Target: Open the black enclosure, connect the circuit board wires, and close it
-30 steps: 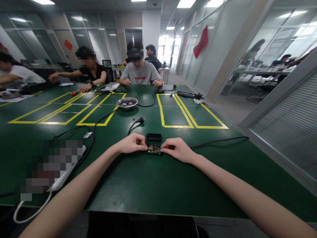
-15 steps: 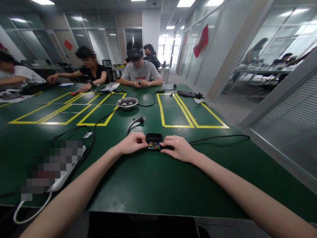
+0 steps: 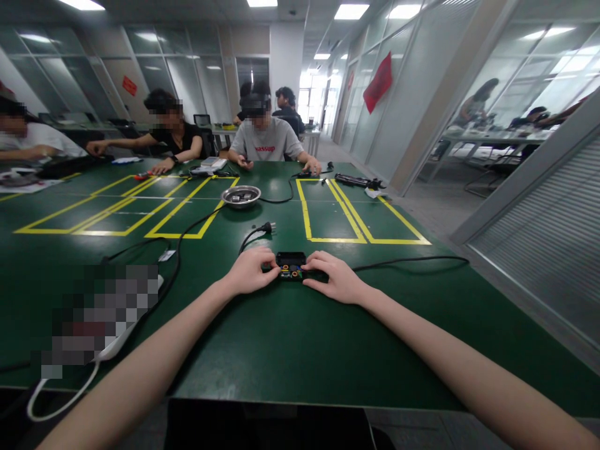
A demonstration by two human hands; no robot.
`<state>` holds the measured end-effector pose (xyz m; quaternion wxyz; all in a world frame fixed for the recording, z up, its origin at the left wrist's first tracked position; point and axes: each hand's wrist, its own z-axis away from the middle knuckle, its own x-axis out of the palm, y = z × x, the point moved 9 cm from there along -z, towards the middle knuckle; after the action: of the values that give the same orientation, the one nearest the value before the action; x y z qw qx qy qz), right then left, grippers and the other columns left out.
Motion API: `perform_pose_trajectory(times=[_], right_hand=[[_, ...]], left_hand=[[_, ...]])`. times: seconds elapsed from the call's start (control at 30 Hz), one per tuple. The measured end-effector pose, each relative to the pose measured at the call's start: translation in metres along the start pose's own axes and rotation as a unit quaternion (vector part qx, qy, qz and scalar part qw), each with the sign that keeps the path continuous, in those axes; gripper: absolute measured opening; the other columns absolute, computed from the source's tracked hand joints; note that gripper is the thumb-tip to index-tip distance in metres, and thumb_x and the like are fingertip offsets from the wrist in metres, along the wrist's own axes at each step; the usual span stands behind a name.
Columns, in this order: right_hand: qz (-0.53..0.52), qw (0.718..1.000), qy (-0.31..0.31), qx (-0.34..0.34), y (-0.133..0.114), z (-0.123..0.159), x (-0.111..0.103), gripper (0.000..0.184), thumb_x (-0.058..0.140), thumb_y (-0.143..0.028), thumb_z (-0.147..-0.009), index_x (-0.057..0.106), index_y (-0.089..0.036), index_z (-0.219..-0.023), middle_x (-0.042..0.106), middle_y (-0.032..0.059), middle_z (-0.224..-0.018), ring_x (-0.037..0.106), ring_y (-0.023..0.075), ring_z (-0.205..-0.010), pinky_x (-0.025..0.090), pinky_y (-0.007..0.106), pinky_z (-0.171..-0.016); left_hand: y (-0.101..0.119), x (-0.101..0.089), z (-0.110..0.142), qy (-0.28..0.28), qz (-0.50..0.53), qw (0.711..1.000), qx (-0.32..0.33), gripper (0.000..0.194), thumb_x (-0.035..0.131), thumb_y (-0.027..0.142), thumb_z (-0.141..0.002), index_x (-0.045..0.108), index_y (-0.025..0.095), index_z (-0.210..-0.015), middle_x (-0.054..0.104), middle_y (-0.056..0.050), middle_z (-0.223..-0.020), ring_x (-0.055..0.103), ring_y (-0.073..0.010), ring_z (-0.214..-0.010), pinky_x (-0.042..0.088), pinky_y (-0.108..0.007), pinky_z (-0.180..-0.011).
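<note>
A small circuit board [image 3: 290, 272] with copper-coloured ring coils sits in front of me, apparently in a dark casing half. My left hand [image 3: 253, 270] is closed in a pinch at the board's left end. At its right end, my right hand [image 3: 335, 278] grips with the thumb in front and the fingers behind, a black cord [image 3: 412, 260] running out from it to the right. Directly behind the board lies a hollow black casing half [image 3: 290, 257], close against it. Beyond my left hand, a black power plug [image 3: 268, 228] rests on its cord.
The green table [image 3: 300, 350] carries yellow tape outlines. A metal bowl [image 3: 240, 197] with small parts stands farther back. At left lies a white power strip [image 3: 112, 337], partly blurred out, with cables. Several people sit around; one in a grey shirt [image 3: 265, 140] faces me.
The board has shifted slightly away from me, up to the casing half. My right thumb and fingers have spread wider around its end. The person opposite has moved a hand to the table.
</note>
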<state>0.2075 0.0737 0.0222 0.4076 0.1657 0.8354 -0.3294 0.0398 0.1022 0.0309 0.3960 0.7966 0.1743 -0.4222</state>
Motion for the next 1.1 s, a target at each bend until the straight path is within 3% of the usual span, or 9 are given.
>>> perform_pose_trajectory(times=[0.13, 0.27, 0.5, 0.77, 1.1], right_hand=[[0.003, 0.994, 0.06, 0.087, 0.023, 0.0, -0.007, 0.027, 0.058, -0.038, -0.1, 0.073, -0.022, -0.116, 0.067, 0.0108, -0.113, 0.065, 0.0252, -0.103, 0.055, 0.042, -0.092], [0.019, 0.995, 0.028, 0.095, 0.031, -0.003, 0.004, 0.029, 0.056, -0.034, -0.101, 0.075, -0.02, -0.117, 0.069, 0.0125, -0.109, 0.064, 0.0274, -0.104, 0.054, 0.047, -0.095], [-0.1, 0.987, 0.037, 0.12, 0.027, 0.001, 0.003, 0.034, 0.058, -0.03, -0.098, 0.073, -0.02, -0.127, 0.074, 0.01, -0.112, 0.069, 0.0232, -0.098, 0.059, 0.039, -0.086], [-0.234, 0.949, 0.073, 0.197, 0.035, 0.008, 0.003, 0.033, 0.066, -0.031, -0.092, 0.077, -0.019, -0.12, 0.08, 0.009, -0.111, 0.075, 0.0254, -0.1, 0.06, 0.043, -0.092], [-0.247, 0.943, 0.069, 0.213, 0.036, 0.009, 0.003, 0.028, 0.068, -0.033, -0.09, 0.079, -0.017, -0.109, 0.081, 0.0087, -0.1, 0.076, 0.0243, -0.091, 0.062, 0.04, -0.085]], left_hand=[[-0.014, -0.005, -0.001, 0.043, -0.024, 0.997, -0.062, 0.018, 0.061, 0.03, -0.089, 0.075, 0.019, -0.087, 0.072, -0.005, -0.086, 0.062, -0.0197, -0.08, 0.045, -0.029, -0.074], [-0.026, 0.003, -0.002, 0.046, -0.003, 0.993, -0.107, 0.024, 0.064, 0.034, -0.088, 0.078, 0.019, -0.098, 0.075, -0.007, -0.095, 0.065, -0.0216, -0.085, 0.048, -0.03, -0.077], [-0.044, 0.008, 0.001, 0.071, 0.168, 0.971, -0.157, 0.023, 0.072, 0.034, -0.081, 0.077, 0.016, -0.095, 0.078, -0.006, -0.087, 0.068, -0.0195, -0.077, 0.053, -0.03, -0.074], [-0.048, 0.006, 0.001, 0.086, 0.263, 0.946, -0.17, 0.025, 0.077, 0.033, -0.074, 0.073, 0.014, -0.09, 0.077, -0.006, -0.085, 0.07, -0.0188, -0.078, 0.056, -0.031, -0.077], [-0.041, 0.01, 0.002, 0.039, 0.311, 0.932, -0.184, 0.017, 0.076, 0.022, -0.068, 0.063, 0.016, -0.078, 0.071, 0.0, -0.073, 0.069, -0.015, -0.07, 0.054, -0.026, -0.071]])
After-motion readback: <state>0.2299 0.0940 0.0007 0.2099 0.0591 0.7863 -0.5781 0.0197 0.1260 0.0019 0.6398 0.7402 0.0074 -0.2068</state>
